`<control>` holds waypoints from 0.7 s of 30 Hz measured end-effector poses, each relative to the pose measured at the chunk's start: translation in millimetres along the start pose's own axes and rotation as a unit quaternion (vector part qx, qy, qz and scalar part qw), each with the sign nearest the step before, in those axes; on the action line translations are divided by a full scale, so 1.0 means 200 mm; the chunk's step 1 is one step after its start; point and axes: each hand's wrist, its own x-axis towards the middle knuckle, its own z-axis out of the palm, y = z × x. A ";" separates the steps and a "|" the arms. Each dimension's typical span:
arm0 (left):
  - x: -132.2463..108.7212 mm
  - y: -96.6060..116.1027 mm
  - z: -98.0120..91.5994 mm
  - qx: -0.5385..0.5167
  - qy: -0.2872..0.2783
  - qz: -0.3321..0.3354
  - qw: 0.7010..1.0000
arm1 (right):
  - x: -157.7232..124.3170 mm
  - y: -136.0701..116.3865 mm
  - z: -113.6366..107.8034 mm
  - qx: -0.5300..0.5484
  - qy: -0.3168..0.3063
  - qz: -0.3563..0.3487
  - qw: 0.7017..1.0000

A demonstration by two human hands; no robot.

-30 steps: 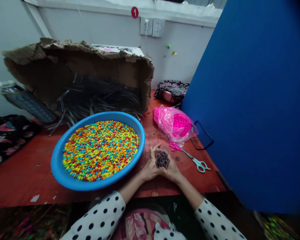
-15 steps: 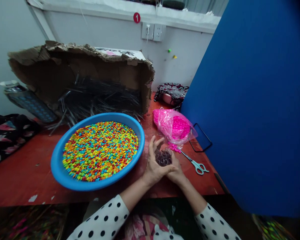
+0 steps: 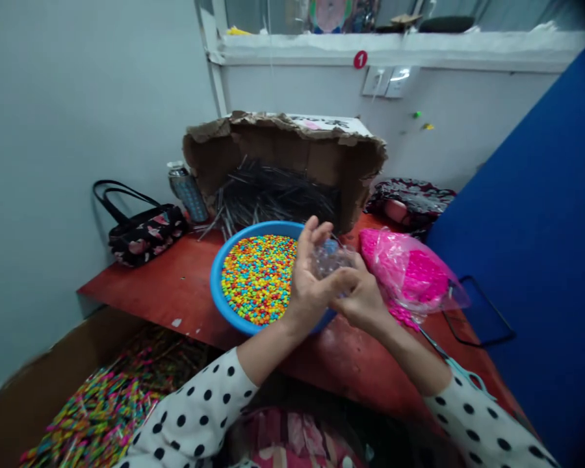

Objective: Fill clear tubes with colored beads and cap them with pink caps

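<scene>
A bundle of clear plastic tubes [image 3: 332, 260], their round ends facing up, sits between both palms. My left hand [image 3: 311, 276] cups it from the left, fingers pointing upward and thumb crossing in front. From the right, my right hand [image 3: 363, 292] wraps round the same bundle; its fingers are partly hidden. Both hands are over the right part of a blue basin [image 3: 218, 286]. Small coloured candies [image 3: 258, 279], red, yellow, orange, green and blue, fill the basin. Part of its right rim is hidden behind my hands.
Behind the basin, a torn cardboard box [image 3: 370, 153] holds many clear tubes [image 3: 277, 192]. A bag of pink pieces [image 3: 409, 270] and scissors [image 3: 468, 377] lie right, beside a blue panel [image 3: 541, 227]. A handbag [image 3: 149, 234] and bottle [image 3: 189, 195] stand left. Filled colourful tubes [image 3: 97, 409] lie below.
The view has swung left and drawn back, bringing the handbag and the filled tubes below into sight. My hands, still round the tubes, have moved from right of the basin to over its right side.
</scene>
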 end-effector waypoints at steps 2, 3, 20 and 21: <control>0.01 0.02 -0.21 0.089 0.034 0.054 0.994 | 0.15 -0.05 0.05 -0.103 -0.065 -0.028 0.992; 0.00 0.03 -0.32 0.157 0.057 0.075 0.983 | 0.21 -0.05 0.06 -0.172 -0.110 -0.041 0.978; -0.27 -0.11 -0.83 0.539 0.106 0.059 0.833 | 0.53 0.24 0.60 -0.318 -0.362 0.017 0.876; -0.27 -0.11 -0.83 0.538 0.106 0.059 0.834 | 0.53 0.24 0.61 -0.279 -0.349 0.039 0.894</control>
